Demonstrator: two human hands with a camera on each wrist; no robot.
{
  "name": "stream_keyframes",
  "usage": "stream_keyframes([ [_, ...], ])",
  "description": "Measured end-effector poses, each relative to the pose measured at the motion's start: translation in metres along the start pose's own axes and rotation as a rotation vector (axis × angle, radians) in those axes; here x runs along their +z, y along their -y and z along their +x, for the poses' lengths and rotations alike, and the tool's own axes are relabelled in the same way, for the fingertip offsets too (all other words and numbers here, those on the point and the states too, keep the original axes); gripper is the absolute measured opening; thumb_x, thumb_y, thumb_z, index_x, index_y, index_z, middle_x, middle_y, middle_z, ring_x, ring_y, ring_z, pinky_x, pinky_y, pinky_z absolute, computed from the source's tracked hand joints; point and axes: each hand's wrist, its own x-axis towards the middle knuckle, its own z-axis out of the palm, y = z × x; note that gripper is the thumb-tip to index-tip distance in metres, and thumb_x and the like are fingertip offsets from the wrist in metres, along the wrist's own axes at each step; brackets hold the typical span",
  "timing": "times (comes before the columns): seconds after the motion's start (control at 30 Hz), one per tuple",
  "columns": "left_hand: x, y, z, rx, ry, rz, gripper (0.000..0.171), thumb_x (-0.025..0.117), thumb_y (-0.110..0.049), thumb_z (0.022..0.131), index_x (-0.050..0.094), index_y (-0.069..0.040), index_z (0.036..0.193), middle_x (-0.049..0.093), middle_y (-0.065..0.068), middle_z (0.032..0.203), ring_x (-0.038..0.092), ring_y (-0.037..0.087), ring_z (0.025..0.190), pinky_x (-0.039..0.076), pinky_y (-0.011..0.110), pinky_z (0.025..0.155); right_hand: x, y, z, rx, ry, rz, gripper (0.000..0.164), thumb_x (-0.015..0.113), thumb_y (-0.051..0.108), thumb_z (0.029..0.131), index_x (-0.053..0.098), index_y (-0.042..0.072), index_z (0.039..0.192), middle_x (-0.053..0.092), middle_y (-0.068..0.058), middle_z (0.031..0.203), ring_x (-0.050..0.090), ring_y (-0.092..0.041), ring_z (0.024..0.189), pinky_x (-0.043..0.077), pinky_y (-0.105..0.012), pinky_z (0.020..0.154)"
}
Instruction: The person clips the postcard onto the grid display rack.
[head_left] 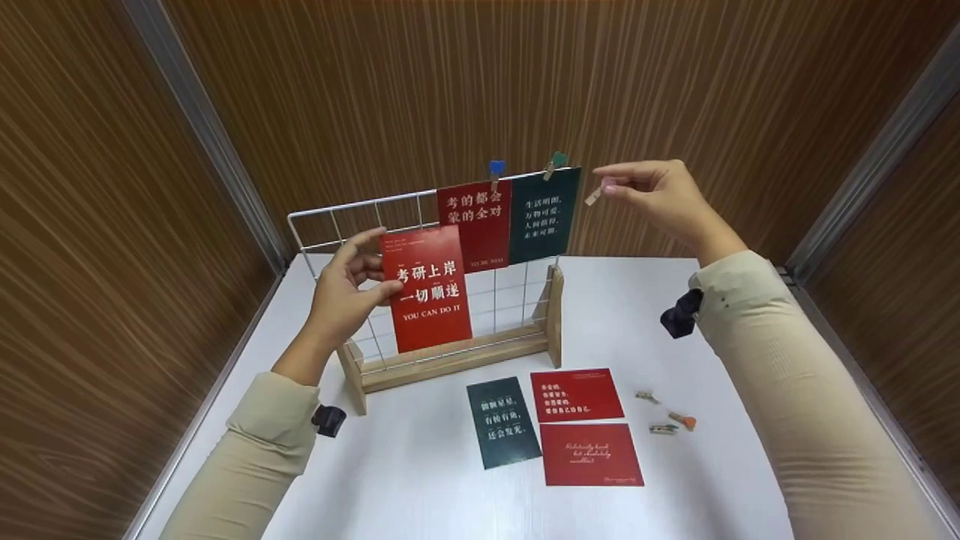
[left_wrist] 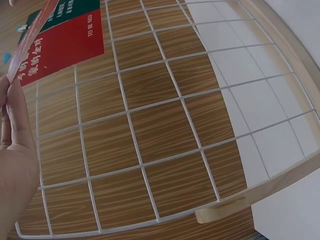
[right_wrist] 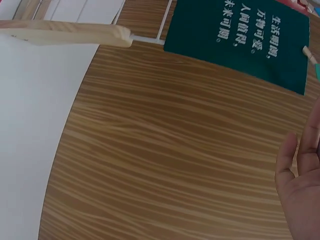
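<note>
My left hand (head_left: 346,289) pinches a red card (head_left: 427,322) by its left edge, in front of a white wire grid rack (head_left: 360,204) on a wooden stand (head_left: 457,354). In the left wrist view that card is seen nearly edge-on. Up at the rack's right end, my right hand (head_left: 660,196) pinches a small clothespin (head_left: 595,196) with a pink top. A second red card (head_left: 487,247) hangs on the grid under a blue heart clip (head_left: 496,168). Beside it a dark green card (head_left: 546,214) hangs under a green heart clip (head_left: 556,160).
On the white table (head_left: 390,465) before the rack lie a green card (head_left: 503,424), a red card (head_left: 577,395) and another red card (head_left: 591,455). Several small clips, one with an orange heart (head_left: 688,422), lie to their right. Wood-patterned panels (head_left: 525,75) enclose the table.
</note>
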Motion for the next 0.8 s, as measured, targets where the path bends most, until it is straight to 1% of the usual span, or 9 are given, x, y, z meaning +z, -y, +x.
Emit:
stream_keyframes([
  [0.13, -0.004, -0.003, 0.003, 0.026, -0.016, 0.013, 0.066, 0.071, 0.004, 0.082, 0.042, -0.009, 0.140, 0.062, 0.013, 0.102, 0.062, 0.023, 0.090, 0.057, 0.033, 0.071, 0.006, 0.008, 0.007, -0.040, 0.011, 0.015, 0.026, 0.066, 0.016, 0.090, 0.070, 0.004, 0.113, 0.070, -0.008, 0.104, 0.063, -0.017, 0.086, 0.050, -0.019, 0.080],
  [0.23, -0.006, -0.004, 0.005, 0.028, -0.033, 0.016, 0.067, 0.071, 0.004, 0.082, 0.042, -0.010, 0.140, 0.061, 0.013, 0.103, 0.061, 0.023, 0.090, 0.057, 0.033, 0.071, 0.010, 0.014, 0.012, -0.053, 0.019, 0.030, 0.025, 0.065, 0.015, 0.091, 0.070, 0.002, 0.112, 0.070, -0.008, 0.104, 0.063, -0.016, 0.085, 0.051, -0.020, 0.081],
  [0.37, -0.009, -0.004, 0.009, 0.032, -0.058, 0.046, 0.067, 0.071, 0.003, 0.082, 0.042, -0.012, 0.141, 0.062, 0.012, 0.105, 0.061, 0.021, 0.091, 0.056, 0.031, 0.072, 0.015, 0.023, 0.016, -0.031, 0.027, 0.042, 0.028, 0.066, 0.018, 0.090, 0.069, 0.004, 0.114, 0.069, -0.008, 0.108, 0.063, -0.016, 0.088, 0.051, -0.022, 0.083],
  [0.47, -0.010, -0.004, 0.012, 0.049, -0.079, 0.073, 0.067, 0.071, 0.003, 0.082, 0.042, -0.013, 0.141, 0.062, 0.011, 0.105, 0.061, 0.019, 0.091, 0.056, 0.030, 0.072, 0.020, 0.030, 0.020, -0.013, 0.028, 0.050, 0.029, 0.068, 0.019, 0.089, 0.069, 0.004, 0.115, 0.068, -0.008, 0.109, 0.064, -0.017, 0.090, 0.051, -0.023, 0.084],
  [0.7, -0.010, -0.005, 0.016, 0.093, -0.111, 0.110, 0.067, 0.072, 0.000, 0.082, 0.043, -0.014, 0.141, 0.062, 0.010, 0.103, 0.061, 0.017, 0.090, 0.056, 0.028, 0.072, 0.034, 0.045, 0.029, -0.017, 0.028, 0.004, 0.026, 0.069, 0.021, 0.088, 0.072, 0.003, 0.108, 0.070, -0.007, 0.100, 0.063, -0.025, 0.087, 0.052, -0.023, 0.080],
  [0.8, -0.010, -0.006, 0.017, 0.100, -0.117, 0.111, 0.065, 0.072, -0.001, 0.083, 0.043, -0.013, 0.141, 0.062, 0.010, 0.104, 0.060, 0.017, 0.090, 0.056, 0.028, 0.073, 0.040, 0.052, 0.033, -0.023, 0.032, -0.011, 0.025, 0.068, 0.021, 0.088, 0.072, 0.005, 0.106, 0.070, -0.006, 0.098, 0.064, -0.022, 0.086, 0.052, -0.023, 0.078],
])
